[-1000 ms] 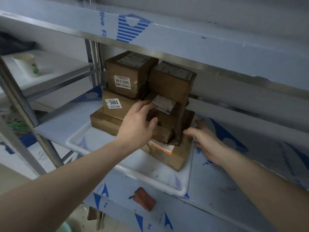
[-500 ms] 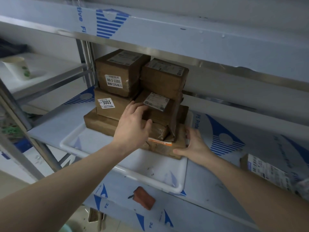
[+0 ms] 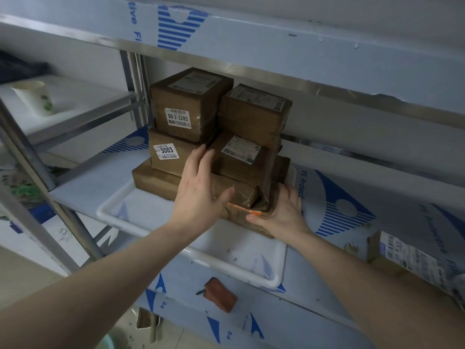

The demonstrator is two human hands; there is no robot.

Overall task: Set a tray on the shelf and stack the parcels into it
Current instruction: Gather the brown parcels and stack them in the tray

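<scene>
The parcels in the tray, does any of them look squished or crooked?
Yes. The parcel at the stack's right front has a crumpled, torn-looking corner, and the bottom parcel beside the right hand looks creased. The others sit fairly square.

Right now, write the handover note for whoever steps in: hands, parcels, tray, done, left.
Left hand: open, fingers straight against the front of the brown cardboard parcel stack.
Right hand: open, pressed to the stack's lower right corner.
White plastic tray sits on the film-covered metal shelf; the stack stands in its back half.
Done: tray placed, several parcels stacked.
Left: one labelled cardboard parcel lies on the shelf at right, outside the tray; add it.
</scene>
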